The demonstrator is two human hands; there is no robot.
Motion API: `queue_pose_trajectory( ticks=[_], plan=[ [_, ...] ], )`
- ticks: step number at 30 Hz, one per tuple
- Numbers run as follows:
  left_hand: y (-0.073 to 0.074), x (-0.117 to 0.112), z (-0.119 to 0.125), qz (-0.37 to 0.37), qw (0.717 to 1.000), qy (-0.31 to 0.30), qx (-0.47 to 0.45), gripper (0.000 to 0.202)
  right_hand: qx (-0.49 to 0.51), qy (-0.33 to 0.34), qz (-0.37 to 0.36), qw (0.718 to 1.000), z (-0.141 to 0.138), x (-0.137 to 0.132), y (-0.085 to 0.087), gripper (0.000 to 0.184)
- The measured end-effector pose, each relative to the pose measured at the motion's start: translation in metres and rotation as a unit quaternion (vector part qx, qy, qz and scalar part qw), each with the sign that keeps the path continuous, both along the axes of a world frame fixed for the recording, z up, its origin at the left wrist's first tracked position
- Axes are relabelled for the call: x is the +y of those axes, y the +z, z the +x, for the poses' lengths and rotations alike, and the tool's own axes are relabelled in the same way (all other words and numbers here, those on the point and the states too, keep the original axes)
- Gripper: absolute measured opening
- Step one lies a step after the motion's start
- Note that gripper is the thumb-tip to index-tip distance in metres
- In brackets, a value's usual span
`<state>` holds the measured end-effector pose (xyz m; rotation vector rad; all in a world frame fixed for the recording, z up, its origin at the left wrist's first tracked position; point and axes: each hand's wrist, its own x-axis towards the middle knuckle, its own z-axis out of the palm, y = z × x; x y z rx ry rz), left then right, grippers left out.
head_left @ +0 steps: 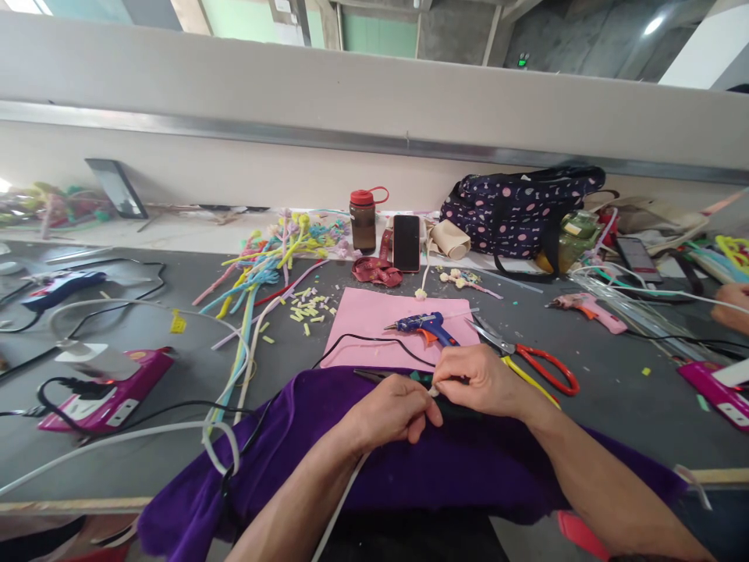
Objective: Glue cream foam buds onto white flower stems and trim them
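My left hand [398, 410] and my right hand [477, 378] meet over a purple cloth [316, 460], fingertips pinched together. Between them is a small off-white piece [434, 391], mostly hidden by the fingers. A long white strand [345, 499] hangs down from under my left hand; whether it joins the piece cannot be told. Just beyond the hands, a blue hot glue gun [427, 326] rests on a pink sheet [356, 320]. Right of it lie scissors [523, 359] with red and yellow handles. A dark pointed tool tip [370, 376] pokes out by my left hand.
Colourful fuzzy stems [281, 250] and cut yellow-green bits [307, 306] lie left of the sheet. Behind stand a bottle [363, 222], a phone [406, 243] and a patterned bag [497, 215]. Power strips [111, 390] with cords sit at both sides. Another person's hand [733, 306] shows far right.
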<state>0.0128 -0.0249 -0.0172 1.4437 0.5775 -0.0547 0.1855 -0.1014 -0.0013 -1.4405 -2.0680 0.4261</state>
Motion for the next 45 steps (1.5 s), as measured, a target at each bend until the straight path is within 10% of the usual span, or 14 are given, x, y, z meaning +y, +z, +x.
queue_pose_trajectory(
  ticks=[45],
  plan=[
    [0.0036,0.004,-0.0033,-0.092,0.994,0.025,-0.055,0.032,0.157,-0.014,0.014,0.987,-0.0046,0.0022,0.0005,0.019]
  ],
)
